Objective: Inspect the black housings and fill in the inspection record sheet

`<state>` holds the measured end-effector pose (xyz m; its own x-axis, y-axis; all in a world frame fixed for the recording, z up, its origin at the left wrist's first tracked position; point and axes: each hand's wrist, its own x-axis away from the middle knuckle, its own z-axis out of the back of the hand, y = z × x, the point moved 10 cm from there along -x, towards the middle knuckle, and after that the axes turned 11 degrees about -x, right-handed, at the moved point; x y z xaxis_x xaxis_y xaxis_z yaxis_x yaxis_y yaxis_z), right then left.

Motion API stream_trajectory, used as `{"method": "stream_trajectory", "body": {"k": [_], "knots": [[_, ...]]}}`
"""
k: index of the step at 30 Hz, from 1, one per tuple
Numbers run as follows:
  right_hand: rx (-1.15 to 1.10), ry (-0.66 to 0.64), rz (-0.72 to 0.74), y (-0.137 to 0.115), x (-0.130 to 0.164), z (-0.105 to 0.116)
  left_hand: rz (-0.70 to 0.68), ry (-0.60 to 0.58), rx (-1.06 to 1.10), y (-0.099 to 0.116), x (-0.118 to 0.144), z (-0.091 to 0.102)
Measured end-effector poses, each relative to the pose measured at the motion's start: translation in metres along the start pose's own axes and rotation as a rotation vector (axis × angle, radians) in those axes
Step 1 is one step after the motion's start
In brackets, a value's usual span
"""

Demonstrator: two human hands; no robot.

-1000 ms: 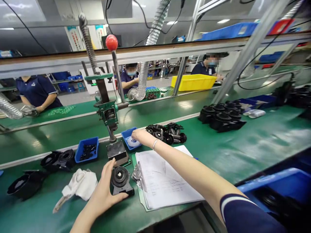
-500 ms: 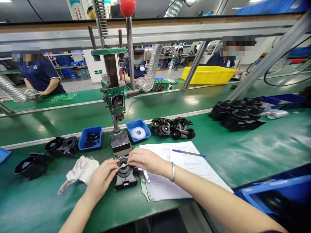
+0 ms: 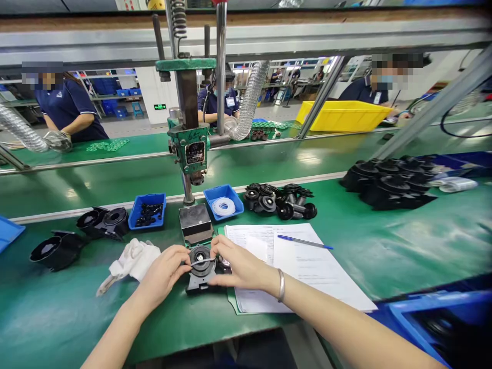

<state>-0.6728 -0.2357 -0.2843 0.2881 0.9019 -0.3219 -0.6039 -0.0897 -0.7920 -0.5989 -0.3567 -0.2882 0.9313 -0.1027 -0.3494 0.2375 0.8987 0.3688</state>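
Note:
A round black plastic part point(image 3: 201, 267) on a square base sits on the green bench in front of me. My left hand point(image 3: 165, 273) and my right hand point(image 3: 234, 264) flank it, and together their fingertips pinch a thin white ring point(image 3: 202, 261) stretched across its top. Just behind stands the green hand press point(image 3: 189, 148) with its dark base block point(image 3: 196, 224). A small blue tray of white rings point(image 3: 223, 203) lies right of the press.
A blue tray of small black parts point(image 3: 148, 211), black housings point(image 3: 80, 233) and a white cloth point(image 3: 132, 257) lie left. Papers point(image 3: 303, 264) with a blue pen point(image 3: 305, 242), and piles of black parts point(image 3: 280, 199) point(image 3: 388, 182) lie right. People work behind the conveyor.
My right hand left the tray of white rings and came back with a ring to the black part; both hands now hold the ring over it. The view tilted down and closer.

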Motion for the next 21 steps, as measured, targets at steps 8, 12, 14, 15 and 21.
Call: {"method": "stream_trajectory", "body": {"k": [8,12,14,15,21], "knots": [[0.319,0.098,0.197,-0.028,0.019,-0.018,-0.088,-0.064,-0.09,0.019,0.014,-0.004],[0.444,0.08,0.31,-0.036,0.03,-0.03,-0.121,-0.076,-0.107,0.018,0.027,-0.004],[0.405,0.129,0.32,-0.037,0.031,-0.027,-0.052,-0.055,-0.022,0.011,0.031,-0.004],[0.329,0.193,0.286,-0.035,0.03,-0.02,0.011,-0.037,0.028,0.006,0.032,-0.005],[-0.29,0.317,-0.085,0.004,0.012,-0.014,0.317,0.016,0.458,-0.006,0.024,-0.042]]}}
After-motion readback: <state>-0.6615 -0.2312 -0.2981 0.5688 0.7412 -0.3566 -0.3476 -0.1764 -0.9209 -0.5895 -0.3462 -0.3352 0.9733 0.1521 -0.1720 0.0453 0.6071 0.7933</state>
